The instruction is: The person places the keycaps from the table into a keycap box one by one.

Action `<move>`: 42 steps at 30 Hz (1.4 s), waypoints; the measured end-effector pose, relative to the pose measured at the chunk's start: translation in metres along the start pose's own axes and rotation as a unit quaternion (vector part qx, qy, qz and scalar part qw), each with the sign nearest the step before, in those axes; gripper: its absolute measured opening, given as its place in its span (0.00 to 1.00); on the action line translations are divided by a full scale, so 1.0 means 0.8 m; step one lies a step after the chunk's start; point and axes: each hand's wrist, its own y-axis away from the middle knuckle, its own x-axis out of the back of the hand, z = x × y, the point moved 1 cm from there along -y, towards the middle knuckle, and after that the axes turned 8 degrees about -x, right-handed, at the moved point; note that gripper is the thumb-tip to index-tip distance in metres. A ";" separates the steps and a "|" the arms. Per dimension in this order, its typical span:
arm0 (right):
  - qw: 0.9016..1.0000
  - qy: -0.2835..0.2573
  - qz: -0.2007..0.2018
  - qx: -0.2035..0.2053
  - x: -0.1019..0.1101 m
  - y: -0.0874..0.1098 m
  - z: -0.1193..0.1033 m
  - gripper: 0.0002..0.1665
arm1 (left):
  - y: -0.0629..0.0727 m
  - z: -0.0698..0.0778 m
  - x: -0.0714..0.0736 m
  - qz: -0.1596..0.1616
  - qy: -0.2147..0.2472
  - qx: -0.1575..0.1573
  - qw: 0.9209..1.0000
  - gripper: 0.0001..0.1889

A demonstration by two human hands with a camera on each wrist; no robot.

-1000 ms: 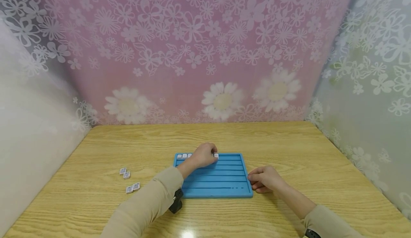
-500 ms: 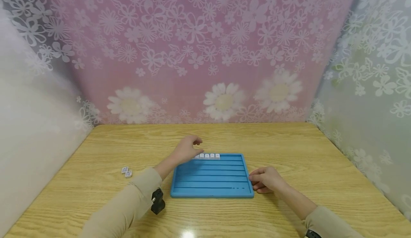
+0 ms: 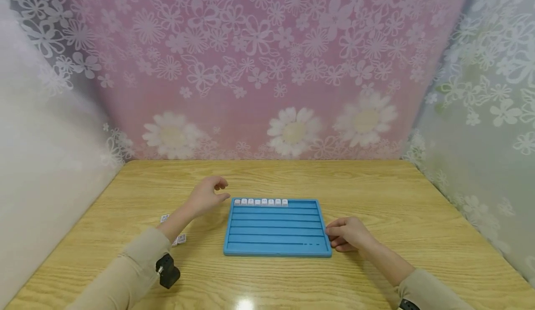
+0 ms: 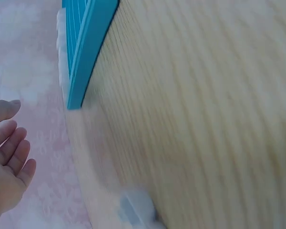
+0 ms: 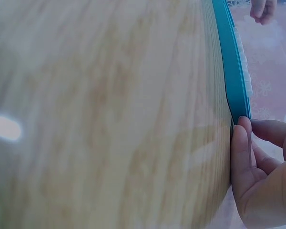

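Observation:
A blue ridged tray lies on the table, with several small white tiles lined up along its far groove from the left end. Beyond the tray's far left corner, my left hand is in the air with fingers loosely bent and nothing between them. In the left wrist view that hand shows an empty palm. My right hand holds the tray's right edge; the right wrist view shows thumb and fingers at the tray's corner.
Loose white tiles with dark markings lie on the wooden table to the left, partly hidden by my left forearm. Flowered pink cloth stands behind the table. Each wrist carries a black device.
My left hand has moved left, off the tray, uncovering the row of tiles. My right hand has stayed at the tray's edge.

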 end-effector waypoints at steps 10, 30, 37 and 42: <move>1.000 0.003 0.004 -0.007 0.000 -0.001 -0.001 0.15 | 0.038 -0.037 0.039 -0.004 -0.014 0.040 0.999 0.17; 1.000 0.000 -0.004 -0.016 0.000 -0.001 -0.002 0.16 | 0.110 -0.086 0.081 -0.035 -0.028 0.070 0.997 0.19; 1.000 -0.001 -0.008 -0.012 0.000 -0.001 -0.001 0.16 | 0.127 -0.095 0.084 -0.057 -0.009 0.056 0.997 0.19; 1.000 -0.001 -0.009 -0.010 0.000 -0.001 -0.002 0.16 | 0.132 -0.096 0.084 -0.073 0.018 0.062 0.995 0.21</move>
